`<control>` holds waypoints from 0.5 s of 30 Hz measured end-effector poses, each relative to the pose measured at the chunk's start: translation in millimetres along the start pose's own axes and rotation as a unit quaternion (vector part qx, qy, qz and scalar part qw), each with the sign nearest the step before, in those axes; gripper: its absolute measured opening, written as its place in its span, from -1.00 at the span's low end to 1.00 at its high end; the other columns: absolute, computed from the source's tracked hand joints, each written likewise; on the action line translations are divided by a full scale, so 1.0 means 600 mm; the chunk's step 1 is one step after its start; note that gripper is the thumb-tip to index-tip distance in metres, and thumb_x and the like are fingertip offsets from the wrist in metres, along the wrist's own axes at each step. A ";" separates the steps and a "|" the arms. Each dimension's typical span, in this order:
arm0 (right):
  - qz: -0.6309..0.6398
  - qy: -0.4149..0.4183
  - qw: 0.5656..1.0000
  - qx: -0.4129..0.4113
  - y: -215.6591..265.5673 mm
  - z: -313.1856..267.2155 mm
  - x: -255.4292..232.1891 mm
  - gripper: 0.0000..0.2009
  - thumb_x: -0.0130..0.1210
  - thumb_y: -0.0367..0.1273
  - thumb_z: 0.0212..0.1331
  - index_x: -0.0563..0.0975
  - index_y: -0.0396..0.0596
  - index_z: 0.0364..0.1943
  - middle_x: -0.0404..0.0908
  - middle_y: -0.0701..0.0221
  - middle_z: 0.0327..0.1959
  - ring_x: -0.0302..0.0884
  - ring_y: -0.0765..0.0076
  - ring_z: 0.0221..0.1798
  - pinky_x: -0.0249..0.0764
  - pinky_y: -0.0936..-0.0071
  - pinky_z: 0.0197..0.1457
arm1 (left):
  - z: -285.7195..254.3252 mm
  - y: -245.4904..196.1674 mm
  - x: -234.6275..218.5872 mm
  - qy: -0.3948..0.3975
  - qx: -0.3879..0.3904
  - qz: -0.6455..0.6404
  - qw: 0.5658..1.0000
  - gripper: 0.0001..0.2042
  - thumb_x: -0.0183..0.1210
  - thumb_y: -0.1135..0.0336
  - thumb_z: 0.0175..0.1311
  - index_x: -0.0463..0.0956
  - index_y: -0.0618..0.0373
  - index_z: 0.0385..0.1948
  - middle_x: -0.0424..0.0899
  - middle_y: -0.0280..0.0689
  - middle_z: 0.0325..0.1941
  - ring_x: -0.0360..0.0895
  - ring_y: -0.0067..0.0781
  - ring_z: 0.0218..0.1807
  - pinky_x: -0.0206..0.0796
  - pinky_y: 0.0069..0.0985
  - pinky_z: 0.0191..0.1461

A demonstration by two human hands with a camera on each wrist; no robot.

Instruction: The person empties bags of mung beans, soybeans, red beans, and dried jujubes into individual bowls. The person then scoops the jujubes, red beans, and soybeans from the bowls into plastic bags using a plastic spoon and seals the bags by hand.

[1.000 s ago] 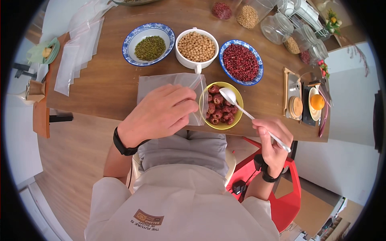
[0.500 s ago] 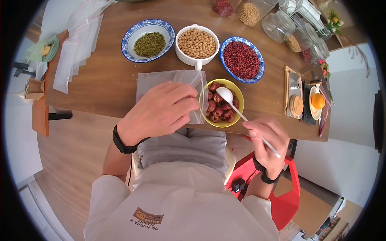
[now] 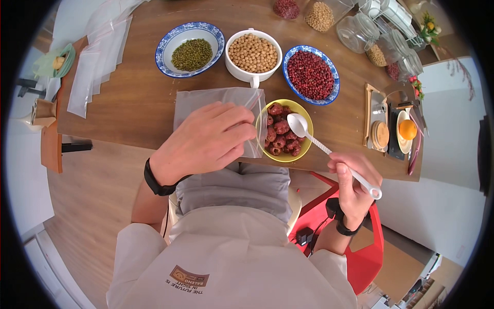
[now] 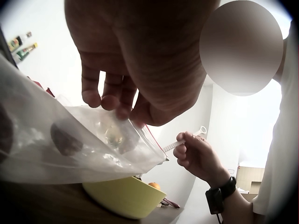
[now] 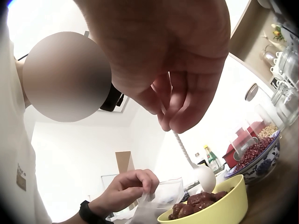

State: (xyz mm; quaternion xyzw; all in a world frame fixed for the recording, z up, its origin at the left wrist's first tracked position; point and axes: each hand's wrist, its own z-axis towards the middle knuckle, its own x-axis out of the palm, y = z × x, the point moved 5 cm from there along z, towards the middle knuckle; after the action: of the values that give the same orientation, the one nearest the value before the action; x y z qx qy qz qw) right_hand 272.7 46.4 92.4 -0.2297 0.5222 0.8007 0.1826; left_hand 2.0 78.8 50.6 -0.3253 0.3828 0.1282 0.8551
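Observation:
My left hand point(image 3: 208, 136) pinches the mouth of a clear zip bag point(image 3: 188, 100), which slants beside the yellow bowl point(image 3: 310, 131). In the left wrist view a few dark lumps point(image 4: 65, 138) show through the bag point(image 4: 107, 163). Dark red, wrinkled dried fruits point(image 3: 279, 140) with hollow centres fill much of the bowl. My right hand point(image 3: 355, 183) grips a white spoon point(image 3: 320, 144) by its twisted handle. The spoon's head point(image 5: 204, 177) hangs over the fruit at the bowl's far right side, face up and looking bare.
Behind stand a blue-rimmed dish of green beans point(image 3: 192, 54), a white pot of chickpeas point(image 3: 252, 53) and a dish of red beans point(image 3: 311, 75). Flat plastic bags point(image 3: 98, 62) lie at left. Glass jars point(image 3: 358, 35) and a wooden tray point(image 3: 368, 116) occupy the right.
The spoon first dipped inward over the fruit, then moved back to the right with my right hand. My left hand keeps its hold on the bag.

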 end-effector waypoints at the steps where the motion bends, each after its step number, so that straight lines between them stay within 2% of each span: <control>1: 0.008 -0.014 1.000 0.009 -0.001 -0.002 -0.003 -0.90 0.31 -0.47 0.28 0.73 -0.24 -0.23 0.75 0.23 -0.38 0.70 0.29 -0.38 0.54 0.44 -0.30 | 0.000 0.000 0.000 0.001 0.000 -0.001 1.000 -0.77 0.27 0.55 0.03 0.54 0.08 -0.26 0.57 -0.28 -0.08 0.56 -0.13 -0.10 0.47 -0.24 -0.06; 8: -0.011 -0.026 1.000 0.006 0.008 -0.009 -0.012 -0.88 0.29 -0.44 0.30 0.72 -0.25 -0.24 0.75 0.25 -0.39 0.67 0.32 -0.39 0.52 0.46 -0.31 | 0.002 0.001 0.000 -0.005 0.003 -0.007 1.000 -0.75 0.27 0.57 0.02 0.54 0.07 -0.25 0.57 -0.28 -0.08 0.56 -0.11 -0.13 0.45 -0.25 -0.10; 10: -0.079 -0.054 0.995 0.022 0.011 -0.009 -0.025 -0.89 0.29 -0.45 0.28 0.72 -0.24 -0.25 0.75 0.27 -0.39 0.66 0.31 -0.38 0.51 0.46 -0.31 | 0.002 0.001 0.000 -0.004 0.002 -0.007 1.000 -0.75 0.27 0.57 0.02 0.54 0.07 -0.25 0.57 -0.28 -0.09 0.56 -0.11 -0.14 0.45 -0.25 -0.11; 12: -0.112 -0.052 0.992 -0.003 0.012 -0.004 -0.030 -0.90 0.30 -0.46 0.26 0.71 -0.23 -0.26 0.75 0.29 -0.39 0.66 0.28 -0.36 0.51 0.44 -0.32 | 0.002 0.000 -0.001 -0.004 0.005 -0.008 1.000 -0.75 0.27 0.57 0.02 0.53 0.07 -0.25 0.56 -0.28 -0.09 0.56 -0.11 -0.14 0.45 -0.25 -0.11; 14: -0.166 -0.014 0.980 -0.107 0.028 0.001 -0.025 -0.91 0.32 -0.48 0.20 0.71 -0.20 -0.26 0.73 0.31 -0.39 0.64 0.24 -0.38 0.51 0.40 -0.33 | 0.002 0.001 0.000 -0.004 0.004 -0.009 1.000 -0.76 0.27 0.57 0.02 0.53 0.07 -0.25 0.56 -0.28 -0.09 0.56 -0.11 -0.14 0.45 -0.25 -0.11; 15: -0.166 -0.014 0.980 -0.107 0.030 0.002 -0.025 -0.91 0.32 -0.48 0.20 0.71 -0.20 -0.26 0.73 0.31 -0.39 0.64 0.24 -0.38 0.51 0.40 -0.33 | 0.001 0.001 0.000 -0.003 0.002 -0.010 1.000 -0.76 0.27 0.57 0.02 0.53 0.07 -0.25 0.56 -0.28 -0.09 0.56 -0.11 -0.14 0.45 -0.25 -0.11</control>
State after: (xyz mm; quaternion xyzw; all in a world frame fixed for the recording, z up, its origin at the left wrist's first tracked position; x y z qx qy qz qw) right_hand 275.1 39.7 114.9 -0.3208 0.3855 0.8134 0.2947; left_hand 1.9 79.8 50.7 -0.3264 0.3772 0.1202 0.8583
